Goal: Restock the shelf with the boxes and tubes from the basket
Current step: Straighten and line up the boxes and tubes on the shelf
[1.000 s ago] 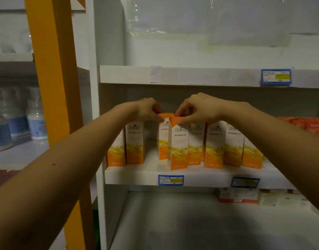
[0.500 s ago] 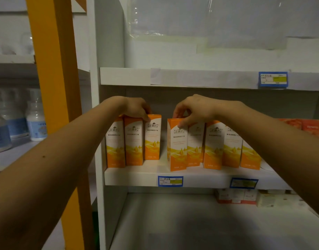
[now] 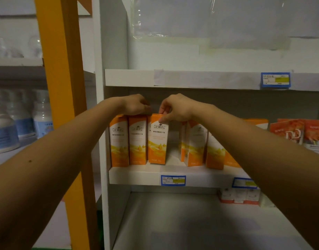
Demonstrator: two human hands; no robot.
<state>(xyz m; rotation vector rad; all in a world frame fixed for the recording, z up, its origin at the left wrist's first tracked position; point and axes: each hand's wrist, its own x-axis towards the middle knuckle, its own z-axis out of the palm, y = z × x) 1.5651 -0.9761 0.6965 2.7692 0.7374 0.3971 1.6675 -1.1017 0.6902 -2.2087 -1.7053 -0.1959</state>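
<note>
Tall orange-and-white boxes stand in a row on the white middle shelf [image 3: 137, 177]. My left hand [image 3: 137, 106] curls over the tops of the two left boxes [image 3: 129, 141], gripping the second one. My right hand [image 3: 175, 109] pinches the top of a third box [image 3: 157, 139], which stands upright and close against those two. To its right is a gap, then more of the same boxes [image 3: 194, 143], partly hidden behind my right forearm. The basket is out of view.
An orange post [image 3: 61, 87] stands left of the white shelf wall. White bottles [image 3: 41, 120] sit on the neighbouring rack. Red-orange boxes [image 3: 297, 134] stand at the far right, and small white-and-red boxes [image 3: 239, 195] sit on the lower shelf. Blue price tags [image 3: 173, 180] mark the edges.
My right hand has slid its box leftward up against the left group, opening a gap to the right row. My left hand stayed on the left boxes.
</note>
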